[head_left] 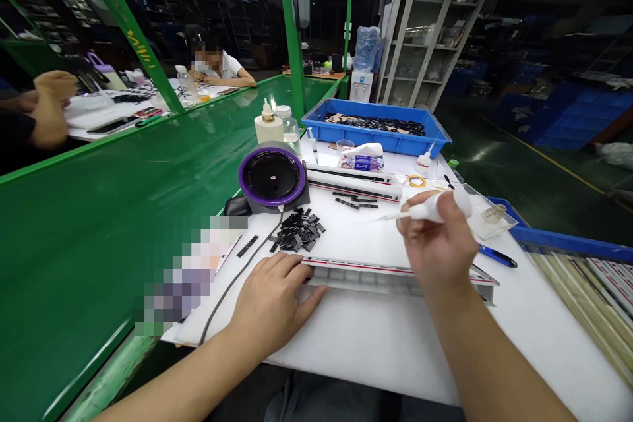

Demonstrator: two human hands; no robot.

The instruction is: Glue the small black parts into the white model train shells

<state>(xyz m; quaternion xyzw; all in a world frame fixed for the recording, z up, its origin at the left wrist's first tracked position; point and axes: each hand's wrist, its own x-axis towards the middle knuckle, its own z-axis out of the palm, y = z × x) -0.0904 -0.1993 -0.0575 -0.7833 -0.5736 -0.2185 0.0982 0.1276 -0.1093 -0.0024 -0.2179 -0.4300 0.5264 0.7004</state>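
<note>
- the right hand (435, 244) is pinching a white squeeze bottle (432, 208) between thumb and fingers, clamped firmly on it, with the thin nozzle pointing left, probably so the tip stays in clear view above the table.
- the left hand (271, 306) is lying flat and open with its fingers apart, touching the near end of a long white strip (361, 277) with a red line, seemingly pinning it so it cannot slide.
- the strip is sitting just below the right hand, running across a white table top (376, 349).
- a pile of small black pieces (297, 231) is lying just ahead of the left hand, within easy reach, while a short row of similar pieces (353, 201) is lying ahead of the right hand beside a second white strip (353, 184).
- a blue pen (497, 255) is lying just right of the right hand, near a clear plastic lid (489, 217).
- well ahead of both hands, a blue tray (376, 143) is holding more black pieces.
- a round machine with a purple ring (271, 175) is sitting ahead of the left hand, its black cord (242, 283) running back past that hand, out of the way of the strip.
</note>
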